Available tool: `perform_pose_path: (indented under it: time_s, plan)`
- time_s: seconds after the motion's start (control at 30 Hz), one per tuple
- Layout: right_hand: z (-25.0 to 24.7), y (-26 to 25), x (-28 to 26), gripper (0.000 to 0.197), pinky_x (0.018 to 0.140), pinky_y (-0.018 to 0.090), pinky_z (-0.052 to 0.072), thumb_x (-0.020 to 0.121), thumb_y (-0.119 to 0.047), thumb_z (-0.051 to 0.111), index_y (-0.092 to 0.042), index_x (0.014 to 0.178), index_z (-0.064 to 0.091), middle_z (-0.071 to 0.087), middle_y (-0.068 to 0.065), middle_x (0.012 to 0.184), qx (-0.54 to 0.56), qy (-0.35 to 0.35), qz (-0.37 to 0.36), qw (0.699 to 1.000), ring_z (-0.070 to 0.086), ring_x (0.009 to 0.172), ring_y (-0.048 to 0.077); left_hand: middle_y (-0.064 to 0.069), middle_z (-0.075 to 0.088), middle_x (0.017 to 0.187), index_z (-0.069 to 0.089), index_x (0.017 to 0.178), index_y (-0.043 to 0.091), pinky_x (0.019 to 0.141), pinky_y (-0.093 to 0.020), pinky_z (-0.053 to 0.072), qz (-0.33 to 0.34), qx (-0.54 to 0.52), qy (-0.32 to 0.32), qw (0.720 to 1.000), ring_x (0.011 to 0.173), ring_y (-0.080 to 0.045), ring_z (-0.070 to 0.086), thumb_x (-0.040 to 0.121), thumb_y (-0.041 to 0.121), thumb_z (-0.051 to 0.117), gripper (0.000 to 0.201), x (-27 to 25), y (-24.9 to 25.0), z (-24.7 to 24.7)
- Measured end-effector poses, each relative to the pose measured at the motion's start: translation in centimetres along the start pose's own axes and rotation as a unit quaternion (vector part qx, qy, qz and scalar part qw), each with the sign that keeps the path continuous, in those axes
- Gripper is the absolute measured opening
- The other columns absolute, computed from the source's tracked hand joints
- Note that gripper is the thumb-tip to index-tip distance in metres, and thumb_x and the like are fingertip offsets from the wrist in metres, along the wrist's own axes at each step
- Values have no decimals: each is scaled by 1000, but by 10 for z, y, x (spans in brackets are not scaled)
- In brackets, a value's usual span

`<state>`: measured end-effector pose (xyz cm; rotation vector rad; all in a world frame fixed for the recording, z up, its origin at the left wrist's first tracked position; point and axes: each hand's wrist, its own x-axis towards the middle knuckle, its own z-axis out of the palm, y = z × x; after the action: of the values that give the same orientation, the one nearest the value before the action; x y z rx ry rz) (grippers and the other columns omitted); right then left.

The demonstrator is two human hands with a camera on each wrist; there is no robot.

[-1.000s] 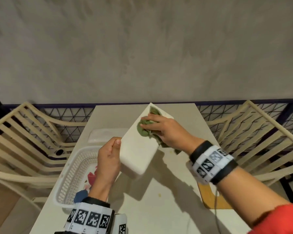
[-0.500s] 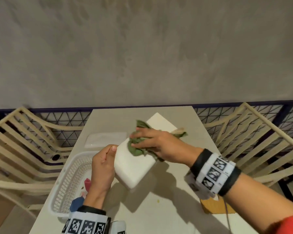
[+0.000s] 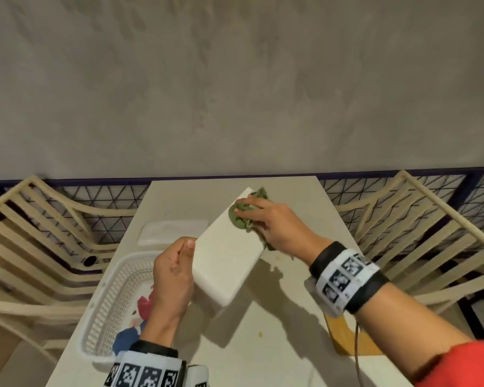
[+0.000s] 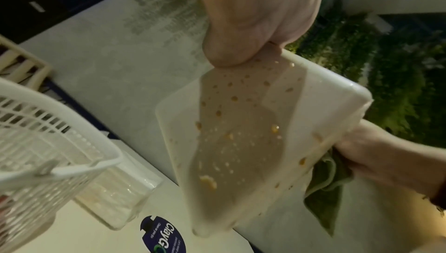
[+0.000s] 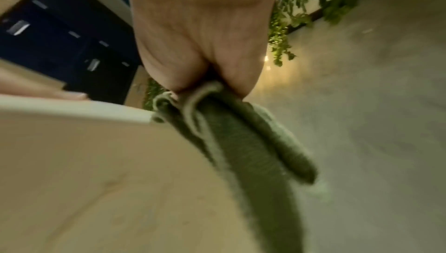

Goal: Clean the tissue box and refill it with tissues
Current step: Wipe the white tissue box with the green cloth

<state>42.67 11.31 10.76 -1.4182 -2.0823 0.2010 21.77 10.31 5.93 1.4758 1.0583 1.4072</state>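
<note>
Your right hand [image 3: 274, 222] has moved the green cloth [image 3: 242, 216] back up to the far end of the white tissue box [image 3: 227, 252], after wiping lower down half a second ago. Its grip pinches the cloth. Your left hand [image 3: 172, 277] grasps the box's near edge and holds it tilted above the tabletop [image 3: 277, 344]. The left wrist view shows yellowish spots on the underside, so I judge that side is not clean yet.

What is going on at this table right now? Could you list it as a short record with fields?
Activity: wiping a tilted tissue box
Left hand: grips the box's near edge
Right hand: presses a green cloth on the box's far end
Box underside: yellowish spots, seen from the left wrist
Beside it: white basket, on the table
</note>
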Motion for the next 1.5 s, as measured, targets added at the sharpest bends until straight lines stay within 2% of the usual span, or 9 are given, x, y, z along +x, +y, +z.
perform_pose_path:
  time_s: [0.13, 0.3, 0.43, 0.57, 0.77, 1.0, 1.17, 1.33, 1.5]
  plan:
    - [48, -47, -24, 41, 108, 37, 37, 78, 2, 57, -13, 115, 65, 57, 10, 132, 24, -61, -157, 985, 46, 126, 24, 0, 71, 72, 67, 80, 17, 63, -23, 51, -55, -41, 21, 997, 71, -15, 63, 97, 11, 39, 33, -2, -1, 5]
    - [32, -26, -6, 40, 105, 43, 40, 84, 1, 57, -17, 119, 63, 54, 4, 136, 34, -7, -15, 999, 46, 128, 24, -5, 67, 76, 65, 80, 13, 66, -34, 46, -76, -33, 25, 996, 72, -16, 59, 97, 13, 39, 31, -4, 1, 8]
    - [42, -46, -23, 39, 109, 38, 35, 81, 4, 62, -14, 115, 65, 56, 7, 134, 40, -68, -158, 984, 44, 129, 26, -3, 72, 78, 69, 81, 20, 70, -33, 51, -60, -54, 14, 997, 76, -18, 64, 97, 16, 40, 33, -3, 0, 2]
    - [0, 7, 5, 41, 105, 39, 40, 83, 5, 57, -17, 117, 65, 54, 3, 135, 9, 5, 21, 1000, 49, 125, 23, 5, 67, 68, 67, 73, 29, 60, -33, 41, -7, 3, -14, 1000, 64, -9, 54, 87, 35, 42, 29, -6, 2, -8]
    - [0, -20, 0, 35, 103, 10, 27, 85, 1, 58, -14, 116, 65, 55, 6, 135, 12, -66, -74, 995, 44, 127, 18, -8, 62, 67, 63, 73, 13, 62, -35, 39, 5, -16, 27, 999, 65, -23, 52, 86, 34, 43, 32, 1, 1, -15]
    - [-48, 18, 2, 37, 108, 41, 36, 85, 0, 59, -17, 117, 64, 54, 4, 135, -46, -39, -2, 998, 48, 125, 23, -7, 61, 66, 62, 73, 7, 57, -28, 39, 32, -34, -5, 999, 63, -19, 51, 87, 35, 49, 34, 1, 9, -19]
    - [-24, -8, -23, 33, 112, 28, 29, 86, -3, 57, -13, 116, 65, 53, 2, 136, 12, -146, -154, 977, 38, 134, 17, -7, 64, 69, 66, 72, 14, 62, -32, 41, 17, -65, 11, 998, 67, -22, 54, 82, 42, 49, 34, 4, 10, -16]
    - [-61, 24, -13, 46, 112, 38, 31, 87, -1, 58, -25, 126, 55, 42, -7, 143, -32, -75, 1, 997, 38, 131, 13, -4, 64, 66, 64, 74, 9, 52, -20, 41, 54, -25, -30, 998, 60, -12, 54, 91, 25, 47, 29, -2, 19, -23]
    - [-81, 10, 23, 59, 104, 17, 35, 88, -6, 58, -29, 138, 38, 44, -4, 139, 26, -170, 20, 985, 42, 123, 11, 4, 68, 61, 65, 70, 10, 50, -15, 44, 50, -57, -22, 997, 55, -4, 57, 94, 7, 39, 36, -2, 25, -28]
